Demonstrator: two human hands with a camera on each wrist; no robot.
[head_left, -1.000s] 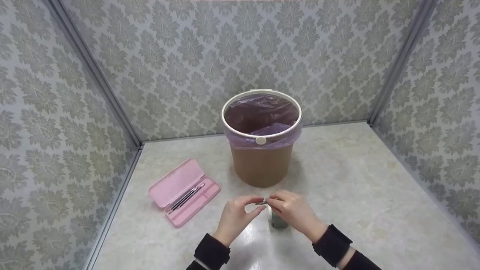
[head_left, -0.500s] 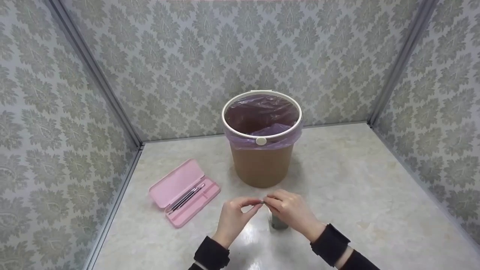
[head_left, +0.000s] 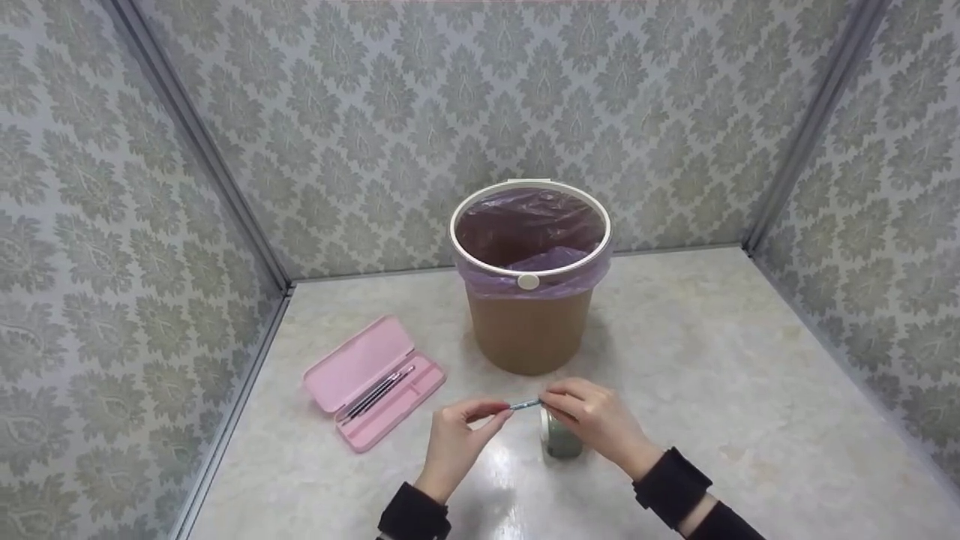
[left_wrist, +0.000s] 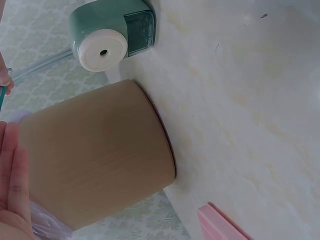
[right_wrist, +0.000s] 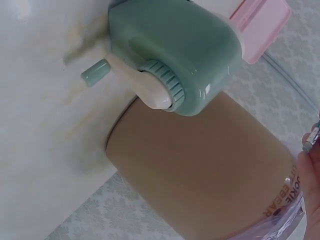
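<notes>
A short, thin teal pencil (head_left: pixel 525 404) spans the gap between both hands, above the table. At its left end, the left hand (head_left: pixel 456 439) pinches it between thumb and fingers. The right hand (head_left: pixel 596 421) pinches the other end, its fingertips covering that end in the head view. In the right wrist view, a patterned end of the pencil (right_wrist: pixel 311 140) shows at the edge. Beneath the right hand stands a green crank pencil sharpener (head_left: pixel 562 439), partly hidden by that hand. The left wrist view shows its white round face with a dark hole; its crank shows in the right wrist view.
Behind the hands stands a brown trash bin (head_left: pixel 529 330) with a white rim and a purple liner bag. An open pink pencil case (head_left: pixel 390 427) lies to the left, holding several dark pencils (head_left: pixel 377 394). Patterned walls (head_left: pixel 480 112) enclose the table (head_left: pixel 712 360).
The hands have drawn slightly apart, the left one moving left, so more of the teal pencil shows between them. The whole head view has shifted slightly.
</notes>
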